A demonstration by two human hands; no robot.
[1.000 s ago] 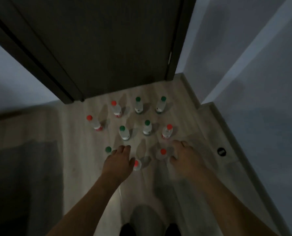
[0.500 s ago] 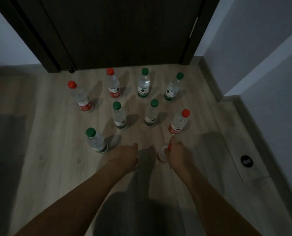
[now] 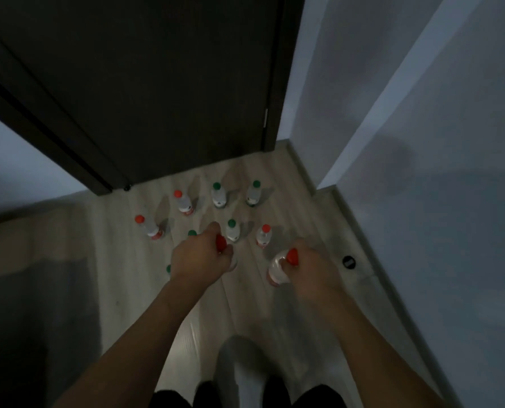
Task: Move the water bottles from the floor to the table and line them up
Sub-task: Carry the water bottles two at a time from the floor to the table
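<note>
Clear plastic water bottles with red or green screw caps on pale wood-grain floor (image 3: 121,260), before a dark door (image 3: 145,83).

Left hand (image 3: 199,256) is clamped round the neck of a red-capped bottle (image 3: 221,242); right hand (image 3: 310,267) grips a second red-capped bottle (image 3: 277,267), which appears lifted and tilted. Eight others remain on the floor, including an upright green-capped bottle (image 3: 233,231). No table is in view; judged early, transfer barely begun. Bottles are smooth, cylindrical, labelled.

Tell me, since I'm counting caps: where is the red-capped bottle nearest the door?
In the head view, that red-capped bottle stands on the floor, left of two green-capped bottles, near the dark door.
</note>
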